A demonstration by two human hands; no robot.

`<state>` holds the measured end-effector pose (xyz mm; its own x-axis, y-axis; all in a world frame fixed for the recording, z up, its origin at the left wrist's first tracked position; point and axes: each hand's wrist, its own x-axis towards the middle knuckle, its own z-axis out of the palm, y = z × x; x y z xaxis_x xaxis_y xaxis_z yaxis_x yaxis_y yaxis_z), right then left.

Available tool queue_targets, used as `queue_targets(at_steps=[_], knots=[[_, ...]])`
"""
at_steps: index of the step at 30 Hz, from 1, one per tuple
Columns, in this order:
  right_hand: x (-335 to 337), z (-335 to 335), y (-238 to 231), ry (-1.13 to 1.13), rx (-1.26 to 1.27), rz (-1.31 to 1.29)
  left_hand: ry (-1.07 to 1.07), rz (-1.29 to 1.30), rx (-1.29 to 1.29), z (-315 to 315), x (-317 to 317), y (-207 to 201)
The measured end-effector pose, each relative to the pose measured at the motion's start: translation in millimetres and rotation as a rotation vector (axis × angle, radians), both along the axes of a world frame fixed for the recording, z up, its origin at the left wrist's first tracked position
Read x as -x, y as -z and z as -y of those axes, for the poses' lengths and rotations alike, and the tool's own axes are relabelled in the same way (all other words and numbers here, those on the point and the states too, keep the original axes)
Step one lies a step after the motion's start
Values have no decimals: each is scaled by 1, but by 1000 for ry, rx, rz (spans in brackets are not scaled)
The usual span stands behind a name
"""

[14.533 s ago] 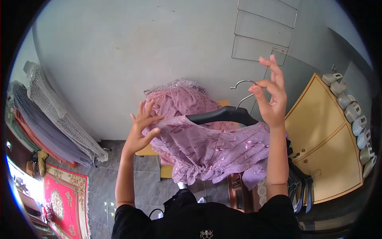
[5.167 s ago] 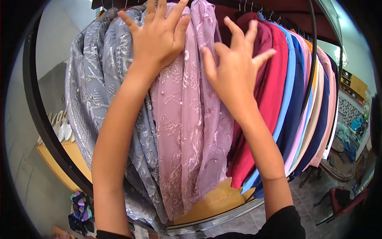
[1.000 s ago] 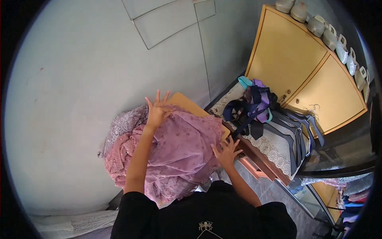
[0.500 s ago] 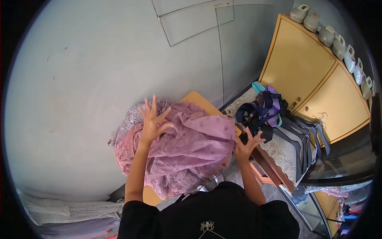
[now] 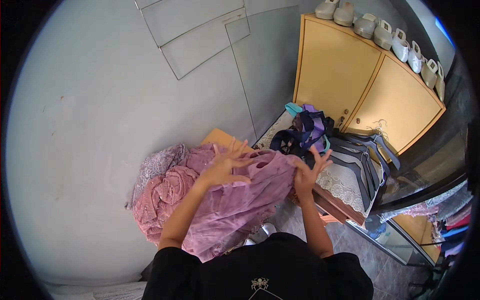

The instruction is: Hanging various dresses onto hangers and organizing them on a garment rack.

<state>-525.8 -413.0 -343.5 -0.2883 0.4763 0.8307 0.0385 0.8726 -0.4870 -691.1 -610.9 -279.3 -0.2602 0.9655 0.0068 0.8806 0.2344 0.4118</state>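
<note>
Left hand (image 5: 225,167): your fingers spread wide over cloth; contact I cannot tell.
Right hand (image 5: 307,177): your thumb and finger pinch its edge.
Mauve garment (image 5: 235,200): between your fingers, only partly lifted.
Pink lace garment (image 5: 170,192): left of your left fingers, heaped.
Hangers (image 5: 389,152): beyond right fingers, bare.

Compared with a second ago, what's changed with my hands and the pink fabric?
Your left hand moved rightward and nearer you, over the pink fabric. Your right hand moved right and seems to pinch the fabric's edge, drawn right too. The hangers and shoes stayed put.
</note>
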Motion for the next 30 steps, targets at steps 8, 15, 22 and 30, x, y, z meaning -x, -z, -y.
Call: queue_targets(at_steps=[8, 15, 22, 30], knots=[[20, -51, -17, -242, 200, -126, -363, -208, -433, -4, -15, 26], [49, -65, -45, -453, 242, -196, -394, -200, -385, -34, -12, 32], [62, -80, -77, -501, 161, -195, -462, -94, -491, -47, -2, 49], [54, -69, -126, -131, 87, 61, -550, -243, -637, -7, 43, -42]])
